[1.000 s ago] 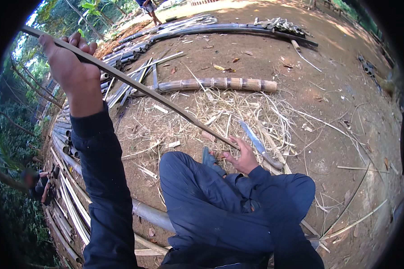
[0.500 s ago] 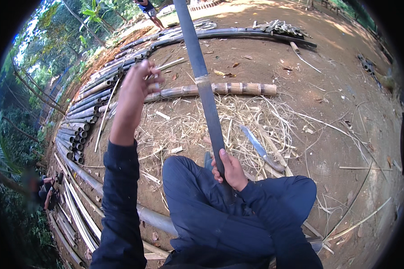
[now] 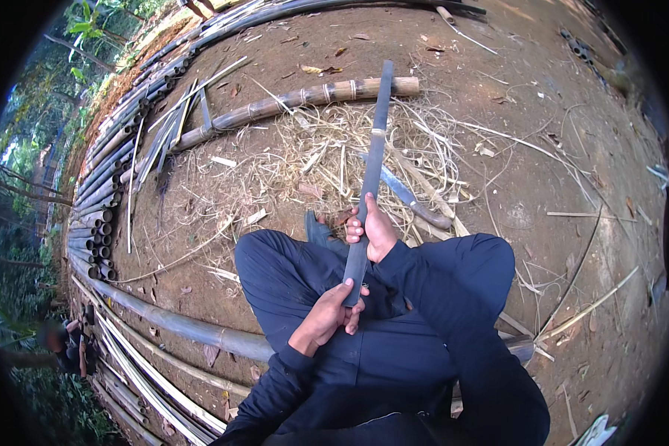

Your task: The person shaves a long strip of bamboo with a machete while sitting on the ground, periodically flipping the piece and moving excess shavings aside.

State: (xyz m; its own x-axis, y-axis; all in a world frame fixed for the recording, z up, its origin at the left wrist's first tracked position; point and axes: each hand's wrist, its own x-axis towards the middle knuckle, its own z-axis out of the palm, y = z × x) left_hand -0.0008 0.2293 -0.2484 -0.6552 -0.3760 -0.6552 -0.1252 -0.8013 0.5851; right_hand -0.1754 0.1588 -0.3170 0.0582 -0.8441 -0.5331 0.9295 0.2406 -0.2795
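Observation:
A long dark bamboo strip (image 3: 375,165) with a pale node slants away from my lap, its far end crossing over a bamboo pole (image 3: 340,92). My right hand (image 3: 377,232) is wrapped round the lower middle of the strip, thumb along its upper face. Lower down, my left hand (image 3: 328,315) pinches the near end between thumb and fingers, just above my lap. Just beyond my right hand, a large knife (image 3: 401,192) with a wooden handle lies on pale bamboo shavings (image 3: 327,160); the strip partly covers its blade.
Several dark split strips (image 3: 172,126) lean across the pole on the left. Cut bamboo poles (image 3: 100,223) are stacked at the far left. A thick pole (image 3: 186,325) and pale slats (image 3: 152,383) lie at lower left, near another person (image 3: 74,346). Another person's legs show at the top.
My left hand has come down from its raised place at the left and taken hold of the strip's near end. The strip has lowered, and my right hand grips it farther along.

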